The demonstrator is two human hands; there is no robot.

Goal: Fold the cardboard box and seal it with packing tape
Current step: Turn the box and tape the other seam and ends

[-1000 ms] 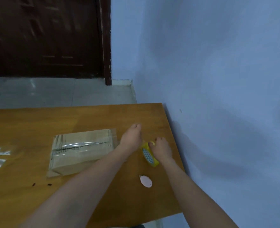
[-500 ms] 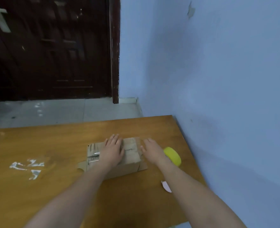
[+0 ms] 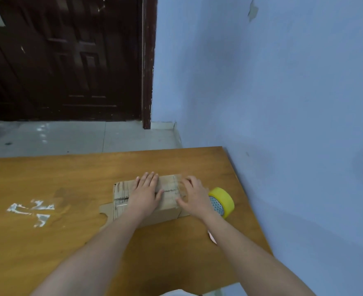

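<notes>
A brown cardboard box (image 3: 167,205) lies closed on the wooden table (image 3: 69,231), clear tape along its top seam. My left hand (image 3: 145,193) rests flat on the middle of the box top, fingers spread. My right hand (image 3: 194,194) presses on the box's right end, fingers apart, over a strip of tape there. A yellow roll of packing tape (image 3: 222,201) stands on edge just right of my right hand, held by neither hand. A loose cardboard flap (image 3: 105,210) sticks out at the box's lower left.
The blue wall (image 3: 293,124) runs close along the table's right edge. Bits of clear tape residue (image 3: 33,210) stick to the table at the left. A small pink object (image 3: 211,237) lies by my right forearm. A dark door (image 3: 65,60) and tiled floor lie beyond.
A second ago both hands were at the tape roll, right of the box. The roll now stands free and both hands lie on the box top. The view has shifted left and up.
</notes>
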